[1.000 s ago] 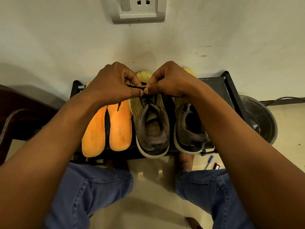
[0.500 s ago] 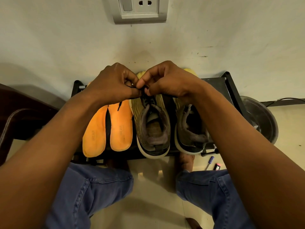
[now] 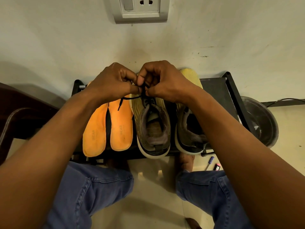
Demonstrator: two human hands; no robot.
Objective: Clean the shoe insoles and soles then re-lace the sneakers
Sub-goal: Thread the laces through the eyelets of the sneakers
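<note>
On a low black shoe rack point(image 3: 214, 90) pushed up against the wall, two olive-yellow sneakers sit side by side with their heels toward the camera. Both hands are bunched together right over the tongue of the left sneaker point(image 3: 152, 128), working the black lace point(image 3: 132, 97). The left hand point(image 3: 110, 83) has its grip clenched on the lace, thumb and forefinger pinching it, and a loose end trails out from under that hand and drapes down onto the orange insoles point(image 3: 109, 128). The right hand point(image 3: 165, 81) is curled too, its grip pinching the lace just beside the left hand's fingertips, so the two hands are pretty much touching. The right sneaker point(image 3: 189, 134) is partly covered by the right forearm, so I can't tell how its lacing looks.

The two insoles lie flat next to each other on the left part of the rack, just beside the left sneaker. Below the rack you can see knees in blue jeans. Off to the right on the floor there's a dark round bucket point(image 3: 260, 121), and near the rack's corner a purple pen point(image 3: 209, 162). A wall socket point(image 3: 140, 9) is up top.
</note>
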